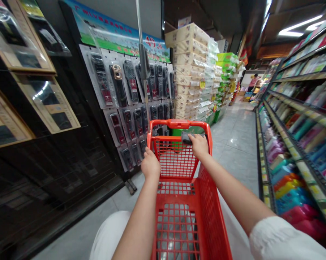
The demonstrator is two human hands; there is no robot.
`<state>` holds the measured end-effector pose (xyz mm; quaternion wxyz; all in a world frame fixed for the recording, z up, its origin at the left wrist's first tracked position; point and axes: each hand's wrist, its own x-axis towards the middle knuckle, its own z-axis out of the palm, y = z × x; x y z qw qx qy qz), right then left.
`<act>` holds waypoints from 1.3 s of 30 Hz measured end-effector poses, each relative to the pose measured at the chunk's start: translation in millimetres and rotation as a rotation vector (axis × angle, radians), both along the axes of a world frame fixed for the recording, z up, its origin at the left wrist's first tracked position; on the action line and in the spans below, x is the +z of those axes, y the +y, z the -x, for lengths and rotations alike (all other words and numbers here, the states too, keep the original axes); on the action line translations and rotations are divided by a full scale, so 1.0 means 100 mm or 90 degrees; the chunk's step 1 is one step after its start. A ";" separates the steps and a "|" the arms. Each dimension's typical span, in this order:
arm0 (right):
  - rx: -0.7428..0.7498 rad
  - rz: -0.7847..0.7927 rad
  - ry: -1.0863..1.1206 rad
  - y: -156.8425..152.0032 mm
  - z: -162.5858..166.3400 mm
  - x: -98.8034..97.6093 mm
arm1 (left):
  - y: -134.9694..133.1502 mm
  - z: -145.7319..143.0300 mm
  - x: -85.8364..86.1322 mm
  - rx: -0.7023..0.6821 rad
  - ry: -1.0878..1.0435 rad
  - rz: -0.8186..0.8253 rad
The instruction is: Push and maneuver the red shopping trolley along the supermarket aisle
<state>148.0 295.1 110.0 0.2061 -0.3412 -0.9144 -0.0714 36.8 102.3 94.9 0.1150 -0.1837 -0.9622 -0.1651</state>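
Observation:
A red plastic shopping cart point(206, 202) with grid walls and a grid bottom stands in front of me. My left hand point(151, 164) is closed around its left rim, fingers curled over the edge. At the far end, my right hand point(198, 145) rests closed on a dark grey piece point(186, 138) at the cart's crossbar; whether this is a grip cover or a loose item, I cannot tell. A thin metal pole point(139, 25) with a dark sleeve rises by the cart's far left corner; its lower end is hidden.
Packaged belts hang on a display rack point(116, 85) at left, with a metal foot point(131, 186) on the floor. Stacked cream boxes point(190, 68) and green boxes point(226, 68) stand ahead. Bottle-filled shelves point(295, 144) line the right. A tiled aisle point(236, 126) leads to a distant person point(253, 82).

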 end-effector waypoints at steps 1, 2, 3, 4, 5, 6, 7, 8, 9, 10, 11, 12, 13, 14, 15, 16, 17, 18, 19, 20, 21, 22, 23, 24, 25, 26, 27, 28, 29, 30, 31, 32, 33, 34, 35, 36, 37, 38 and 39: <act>-0.019 0.008 0.002 -0.04 0.06 0.01 | 0.01 0.00 0.00 0.003 -0.001 -0.004; -0.035 0.015 0.006 -0.11 0.15 0.01 | 0.01 0.00 0.00 0.004 -0.005 -0.008; -0.044 0.020 0.010 -0.19 0.26 0.03 | 0.01 0.00 -0.01 0.006 -0.009 -0.013; -0.043 0.024 0.014 -0.28 0.38 0.04 | 0.01 0.00 -0.01 0.007 -0.014 -0.017; -0.032 0.026 0.016 -0.39 0.51 0.06 | 0.00 0.00 -0.01 0.009 -0.016 -0.020; -0.015 0.030 0.016 -0.49 0.65 0.07 | 0.00 0.01 -0.01 0.010 -0.016 -0.020; 0.005 0.036 0.013 -0.60 0.79 0.08 | -0.01 0.01 -0.01 0.014 -0.016 -0.020; 0.028 0.043 0.009 -0.71 0.92 0.09 | -0.02 0.02 -0.01 0.019 -0.015 -0.018; 0.050 0.047 0.005 -0.81 1.04 0.10 | -0.02 0.02 -0.01 0.024 -0.015 -0.016; 0.069 0.050 0.002 -0.90 1.15 0.09 | -0.03 0.03 -0.01 0.027 -0.018 -0.015; 0.085 0.049 0.000 -0.98 1.24 0.09 | -0.04 0.03 -0.01 0.028 -0.023 -0.015; 0.097 0.045 0.000 -1.04 1.31 0.08 | -0.06 0.04 -0.01 0.028 -0.030 -0.014; 0.108 0.039 0.000 -1.09 1.35 0.07 | -0.07 0.04 -0.01 0.026 -0.036 -0.013; 0.120 0.031 -0.002 -1.11 1.36 0.06 | -0.08 0.05 -0.01 0.022 -0.037 -0.011; 0.135 0.020 -0.006 -1.10 1.35 0.05 | -0.10 0.05 -0.01 0.013 -0.030 -0.009; 0.154 0.008 -0.011 -1.08 1.32 0.05 | -0.11 0.06 -0.01 0.000 -0.015 -0.009; 0.174 -0.005 -0.019 -1.05 1.26 0.04 | -0.13 0.07 -0.01 -0.016 0.003 -0.010; 0.191 -0.017 -0.027 -1.00 1.19 0.03 | -0.14 0.07 -0.01 -0.034 0.020 -0.011; 0.201 -0.026 -0.036 -0.94 1.11 0.02 | -0.15 0.08 -0.01 -0.050 0.028 -0.011; 0.202 -0.032 -0.044 -0.87 1.02 0.01 | -0.16 0.08 -0.01 -0.062 0.025 -0.007; 0.194 -0.035 -0.050 -0.80 0.93 0.00 | -0.17 0.08 -0.01 -0.066 0.015 0.000; 0.180 -0.037 -0.055 -0.72 0.83 -0.01 | -0.18 0.08 -0.01 -0.065 0.003 0.009; 0.164 -0.041 -0.056 -0.64 0.73 -0.02 | -0.18 0.08 0.00 -0.062 -0.007 0.019; 0.146 -0.046 -0.057 -0.56 0.63 -0.03 | -0.18 0.08 0.01 -0.060 -0.012 0.027; 0.126 -0.050 -0.058 -0.48 0.53 -0.04 | -0.19 0.08 0.02 -0.060 -0.015 0.034; 0.104 -0.051 -0.060 -0.40 0.43 -0.05 | -0.19 0.07 0.03 -0.060 -0.016 0.039; 0.079 -0.051 -0.061 -0.33 0.35 -0.06 | -0.19 0.07 0.03 -0.062 -0.019 0.043; 0.051 -0.049 -0.062 -0.28 0.28 -0.06 | -0.19 0.07 0.04 -0.064 -0.022 0.045; 0.023 -0.045 -0.063 -0.24 0.23 -0.07 | -0.20 0.07 0.05 -0.066 -0.024 0.047; -0.002 -0.041 -0.062 -0.21 0.20 -0.07 | -0.20 0.07 0.06 -0.068 -0.024 0.047; -0.023 -0.038 -0.060 -0.20 0.18 -0.08 | -0.20 0.07 0.06 -0.072 -0.023 0.046; -0.041 -0.033 -0.056 -0.21 0.18 -0.09 | -0.20 0.07 0.06 -0.077 -0.022 0.046; -0.057 -0.027 -0.050 -0.23 0.19 -0.09 | -0.21 0.08 0.07 -0.081 -0.022 0.045; -0.073 -0.018 -0.043 -0.26 0.20 -0.09 | -0.21 0.08 0.07 -0.083 -0.023 0.044; -0.087 -0.008 -0.035 -0.29 0.22 -0.09 | -0.21 0.08 0.08 -0.083 -0.026 0.043; -0.097 0.003 -0.027 -0.32 0.22 -0.09 | -0.22 0.09 0.08 -0.082 -0.030 0.043; -0.104 0.015 -0.021 -0.35 0.22 -0.08 | -0.22 0.09 0.09 -0.078 -0.032 0.044; -0.107 0.031 -0.018 -0.38 0.21 -0.07 | -0.23 0.09 0.10 -0.074 -0.032 0.045; -0.108 0.054 -0.016 -0.41 0.19 -0.07 | -0.23 0.08 0.10 -0.071 -0.031 0.046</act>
